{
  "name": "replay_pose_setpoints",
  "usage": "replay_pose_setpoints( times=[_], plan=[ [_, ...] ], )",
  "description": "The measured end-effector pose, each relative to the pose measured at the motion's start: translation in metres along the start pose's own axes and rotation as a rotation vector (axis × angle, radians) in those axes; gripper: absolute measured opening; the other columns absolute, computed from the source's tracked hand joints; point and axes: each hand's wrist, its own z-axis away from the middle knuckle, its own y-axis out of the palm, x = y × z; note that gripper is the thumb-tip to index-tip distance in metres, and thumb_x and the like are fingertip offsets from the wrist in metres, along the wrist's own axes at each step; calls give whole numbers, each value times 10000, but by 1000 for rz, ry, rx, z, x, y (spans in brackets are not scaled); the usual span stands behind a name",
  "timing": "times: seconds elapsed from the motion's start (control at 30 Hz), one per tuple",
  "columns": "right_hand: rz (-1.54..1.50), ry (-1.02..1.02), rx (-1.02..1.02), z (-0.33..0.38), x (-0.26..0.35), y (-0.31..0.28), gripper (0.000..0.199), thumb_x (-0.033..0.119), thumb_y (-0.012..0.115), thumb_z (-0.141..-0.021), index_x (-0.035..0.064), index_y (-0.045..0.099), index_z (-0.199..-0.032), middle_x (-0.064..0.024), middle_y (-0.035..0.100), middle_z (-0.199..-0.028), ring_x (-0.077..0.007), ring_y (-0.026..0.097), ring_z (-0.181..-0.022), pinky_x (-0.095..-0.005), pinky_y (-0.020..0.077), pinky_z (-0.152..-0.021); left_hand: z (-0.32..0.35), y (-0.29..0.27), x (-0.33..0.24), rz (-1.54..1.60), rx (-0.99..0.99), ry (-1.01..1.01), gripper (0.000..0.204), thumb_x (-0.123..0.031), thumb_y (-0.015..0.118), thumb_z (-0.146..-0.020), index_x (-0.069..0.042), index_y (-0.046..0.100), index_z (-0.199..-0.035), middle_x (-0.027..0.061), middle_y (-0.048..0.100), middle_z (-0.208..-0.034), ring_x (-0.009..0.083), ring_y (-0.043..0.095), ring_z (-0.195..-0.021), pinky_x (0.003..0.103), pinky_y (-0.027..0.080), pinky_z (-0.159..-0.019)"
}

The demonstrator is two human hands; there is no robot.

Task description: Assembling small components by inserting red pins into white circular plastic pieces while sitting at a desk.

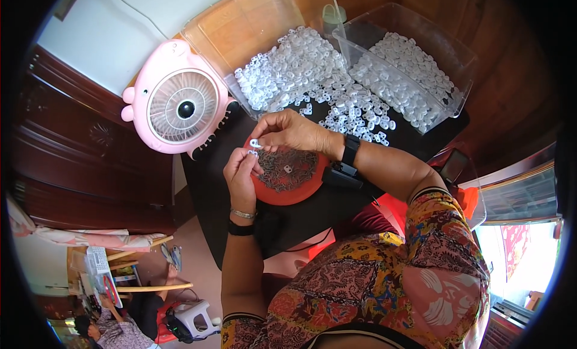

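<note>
My right hand (294, 131) pinches a small white plastic piece (255, 143) with a dark hole, between thumb and fingertips. Just below it, my left hand (241, 171) is closed on another small white clip-like piece (252, 153). The two pieces are very close together; whether they touch I cannot tell. Under both hands lies a round red tray (282, 198) heaped with small grey metal pins or screws (291, 177). One white piece (288, 168) rests on top of that heap.
Beyond the tray, loose white pieces (354, 111) spread over the black table (210, 186). Two clear plastic bins, one at left (288, 66) and one at right (415, 78), hold many more. A pink fan (180, 102) stands at left. Another person (120, 325) sits at lower left.
</note>
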Motion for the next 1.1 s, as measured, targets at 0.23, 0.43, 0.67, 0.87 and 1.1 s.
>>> replay_pose_setpoints(
  times=[0.23,0.43,0.67,0.87,1.1],
  plan=[
    [22,-70,25,1,1,3,156,54,627,-869,-4,645,-1012,-9,647,-834,-59,589,-754,-196,482,-686,-1,-2,1,-68,-4,-1,144,-84,518,-881,-28,518,-748,-2,494,-625,70,468,-545,200,367,-519],
    [174,-160,-5,3,-2,9,135,31,638,-855,-4,649,-984,-15,653,-889,-75,592,-848,-230,485,-783,-1,0,1,-45,-12,-2,145,-94,522,-885,-31,526,-755,-8,486,-618,64,463,-540,197,361,-511],
    [250,-196,29,3,-4,10,146,-12,648,-832,-1,640,-978,-22,651,-919,-86,601,-884,-243,492,-815,1,1,4,-37,-13,-19,145,-104,516,-892,-37,533,-766,-9,493,-622,62,466,-532,192,363,-502],
    [328,-253,12,6,-6,16,231,-84,668,-773,-14,604,-983,-45,651,-910,-102,619,-876,-266,524,-792,1,5,6,42,-51,-72,149,-140,508,-912,-36,566,-822,3,536,-641,65,494,-532,188,369,-494],
    [580,-429,-15,8,1,17,240,-40,708,-732,1,616,-950,-79,651,-866,-157,648,-784,-277,525,-703,2,4,-2,91,5,-144,196,-194,484,-930,-37,577,-860,19,550,-647,88,522,-535,198,392,-503]
  ],
)
